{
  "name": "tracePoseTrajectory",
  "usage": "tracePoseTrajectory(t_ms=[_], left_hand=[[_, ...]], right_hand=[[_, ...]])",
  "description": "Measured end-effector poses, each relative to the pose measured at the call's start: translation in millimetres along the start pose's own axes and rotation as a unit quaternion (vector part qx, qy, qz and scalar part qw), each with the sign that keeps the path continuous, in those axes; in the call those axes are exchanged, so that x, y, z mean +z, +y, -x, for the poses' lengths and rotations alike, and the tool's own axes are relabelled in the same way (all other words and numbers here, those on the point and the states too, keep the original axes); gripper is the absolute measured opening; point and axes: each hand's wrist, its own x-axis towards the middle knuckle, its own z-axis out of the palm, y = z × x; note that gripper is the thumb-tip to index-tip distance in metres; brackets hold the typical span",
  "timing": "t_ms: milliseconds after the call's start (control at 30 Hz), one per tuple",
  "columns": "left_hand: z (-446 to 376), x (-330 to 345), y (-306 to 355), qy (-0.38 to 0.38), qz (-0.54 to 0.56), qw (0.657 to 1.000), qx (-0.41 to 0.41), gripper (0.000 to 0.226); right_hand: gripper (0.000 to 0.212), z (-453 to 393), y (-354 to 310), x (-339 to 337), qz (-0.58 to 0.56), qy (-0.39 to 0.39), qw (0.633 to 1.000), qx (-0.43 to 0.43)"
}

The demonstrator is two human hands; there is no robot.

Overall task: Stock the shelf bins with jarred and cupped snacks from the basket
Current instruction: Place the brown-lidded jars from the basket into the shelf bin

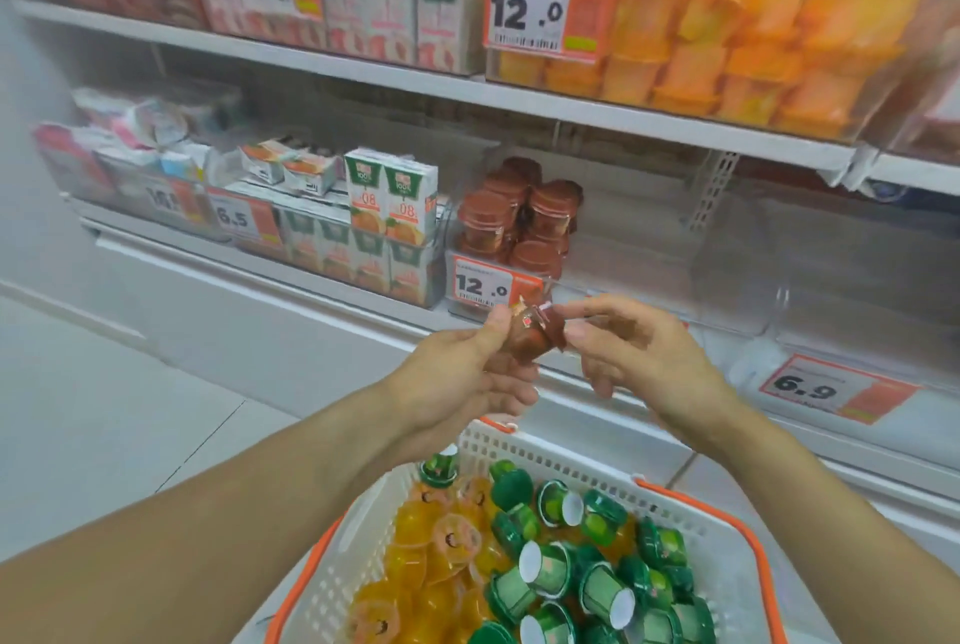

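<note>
My left hand (470, 373) and my right hand (639, 357) both pinch one small brown snack cup (532, 334), held in the air in front of the lower shelf. Just behind it a clear shelf bin (613, 274) holds several stacked brown cups (519, 220) at its left side. Below my arms sits a white basket (519, 451) with orange handles. Inside it lie several orange jelly cups (436, 555) on the left and green cups (597, 560) on the right.
The upper shelf carries a clear bin of orange cups (737, 51) and juice cartons (384, 4). More juice cartons (389, 212) stand left of the brown cups. A clear bin (831, 269) sits at the lower right, above a 6.9 price tag (831, 389).
</note>
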Motion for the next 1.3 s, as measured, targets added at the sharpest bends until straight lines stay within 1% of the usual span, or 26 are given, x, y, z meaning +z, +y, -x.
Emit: tracePoseTrajectory(t_ms=[33,100,167,233,300,400,467,533,667,967,1200,1300], left_hand=[[-3,2,2,-0.006,0.010,1.000,-0.002,0.050],[-7,5,6,-0.019,0.034,0.999,-0.004,0.050],[-11,8,12,-0.028,0.051,0.998,-0.001,0.050],[-15,7,17,-0.022,0.039,0.999,-0.005,0.051],[-18,4,20,0.007,-0.004,1.000,-0.020,0.049],[-27,-4,19,0.079,-0.057,0.995,-0.018,0.027],[-35,-8,17,0.115,-0.068,0.991,-0.014,0.017],[-40,-11,15,0.131,-0.064,0.989,-0.012,0.014],[-47,-13,14,0.137,-0.065,0.988,-0.012,0.011],[-54,-15,6,0.142,-0.092,0.985,-0.035,0.013],[-59,-9,-5,0.130,-0.124,0.981,-0.070,0.018],[-63,-5,-8,0.124,-0.128,0.981,-0.082,0.021]], right_hand=[[0.035,-3,-3,1,0.024,0.019,0.999,-0.015],[0.031,-10,-11,2,0.011,0.043,0.999,-0.028],[0.024,-18,-18,2,0.026,0.055,0.997,-0.049],[0.015,-27,-27,1,0.051,0.082,0.992,-0.076],[0.011,-40,-35,0,0.069,0.130,0.984,-0.102],[0.015,-66,-41,0,0.113,0.184,0.970,-0.108],[0.017,-86,-41,-1,0.159,0.208,0.960,-0.099],[0.023,-101,-39,1,0.217,0.224,0.946,-0.090],[0.027,-109,-32,7,0.288,0.227,0.927,-0.075],[0.030,-111,-17,14,0.335,0.234,0.907,-0.103],[0.029,-107,-15,10,0.352,0.214,0.907,-0.090],[0.033,-104,-15,11,0.352,0.202,0.909,-0.096]])
